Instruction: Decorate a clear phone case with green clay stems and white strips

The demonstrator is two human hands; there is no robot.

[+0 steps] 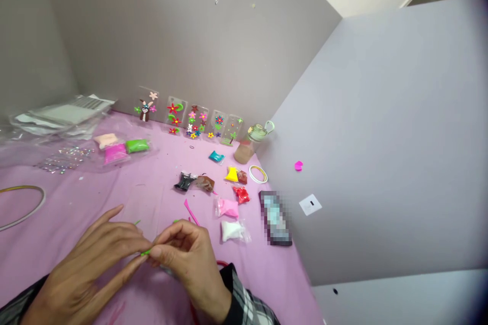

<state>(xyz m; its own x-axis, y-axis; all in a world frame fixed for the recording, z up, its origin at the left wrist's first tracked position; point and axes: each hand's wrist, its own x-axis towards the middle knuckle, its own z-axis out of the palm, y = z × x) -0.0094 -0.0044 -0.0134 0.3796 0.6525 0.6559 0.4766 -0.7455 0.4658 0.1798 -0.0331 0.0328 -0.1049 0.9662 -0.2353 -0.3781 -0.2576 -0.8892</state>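
Between my two hands, low in the head view, is a small piece of bright green modelling clay. My left hand pinches it with thumb and fingertip, its other fingers stretched out. From the other side, my right hand holds the same piece between thumb and forefinger. Just beyond the fingers lies a pink modelling tool, its lower end hidden behind my right hand. Another thin green bit shows past my left fingers. Something red and curved is partly covered by my right wrist.
Clay packets lie around: white, pink, red, black, green. Several decorated clear phone cases lean on the grey wall. A bottle, tape ring and blurred-out phone stand or lie right.
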